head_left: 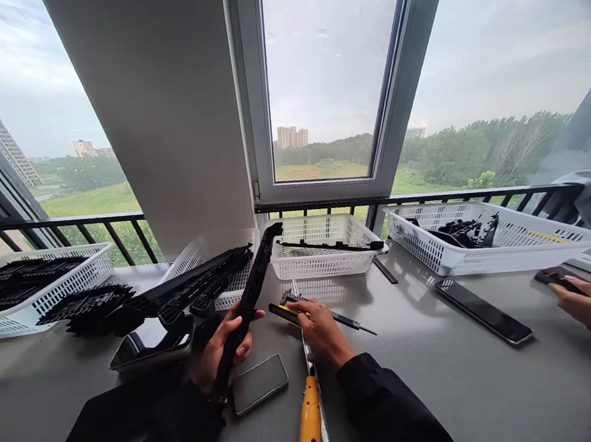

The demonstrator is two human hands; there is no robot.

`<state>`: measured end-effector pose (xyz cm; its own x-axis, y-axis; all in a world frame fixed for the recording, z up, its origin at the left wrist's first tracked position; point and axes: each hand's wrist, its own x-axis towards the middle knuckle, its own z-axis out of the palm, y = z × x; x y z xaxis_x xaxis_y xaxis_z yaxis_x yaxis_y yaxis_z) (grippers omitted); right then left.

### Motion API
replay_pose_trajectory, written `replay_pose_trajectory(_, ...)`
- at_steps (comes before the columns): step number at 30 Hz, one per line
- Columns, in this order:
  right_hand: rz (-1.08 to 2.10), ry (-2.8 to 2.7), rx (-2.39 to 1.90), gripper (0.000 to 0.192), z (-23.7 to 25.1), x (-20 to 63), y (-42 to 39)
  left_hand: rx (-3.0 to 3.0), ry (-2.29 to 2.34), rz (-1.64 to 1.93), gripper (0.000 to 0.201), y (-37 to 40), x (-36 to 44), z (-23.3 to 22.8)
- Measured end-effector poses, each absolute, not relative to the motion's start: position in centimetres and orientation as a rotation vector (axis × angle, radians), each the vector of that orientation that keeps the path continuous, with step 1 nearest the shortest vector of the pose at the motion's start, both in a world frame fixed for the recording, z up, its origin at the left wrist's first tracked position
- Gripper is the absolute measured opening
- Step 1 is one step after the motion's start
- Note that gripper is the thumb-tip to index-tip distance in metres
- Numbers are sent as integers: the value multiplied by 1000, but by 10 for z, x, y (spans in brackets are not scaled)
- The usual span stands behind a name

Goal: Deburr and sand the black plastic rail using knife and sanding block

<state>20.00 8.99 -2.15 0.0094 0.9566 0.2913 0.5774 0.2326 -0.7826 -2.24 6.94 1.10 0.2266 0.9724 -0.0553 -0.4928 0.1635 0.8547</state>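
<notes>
My left hand (225, 350) grips a long black plastic strip (254, 278), held upright and tilted away from me. My right hand (321, 329) rests on the grey table (440, 390), fingers on a black-and-yellow tool (284, 312) lying flat. A thin black pointed tool (354, 323) lies just past that hand. A yellow-handled tool (310, 422) lies below my right wrist. A dark phone (259, 383) lies beside my left hand.
White mesh baskets stand along the window rail: one at left (46, 286) with black parts, one centre (324, 246), one right (499, 243). A pile of black strips (181, 291) and a small tray (152, 345) sit left. Another phone (483, 311) and another person's hand (583, 302) are right.
</notes>
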Motion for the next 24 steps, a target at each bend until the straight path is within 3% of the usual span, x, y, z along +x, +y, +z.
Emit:
replay_pose_trajectory(11,634,-1692,-1313,51,-30,202,84,809,691,1186,74,72,-21,7)
replay_pose_trajectory(24,451,-1763,-1271,59,-36,205,77,755,605,1191,69,78,-19,-5)
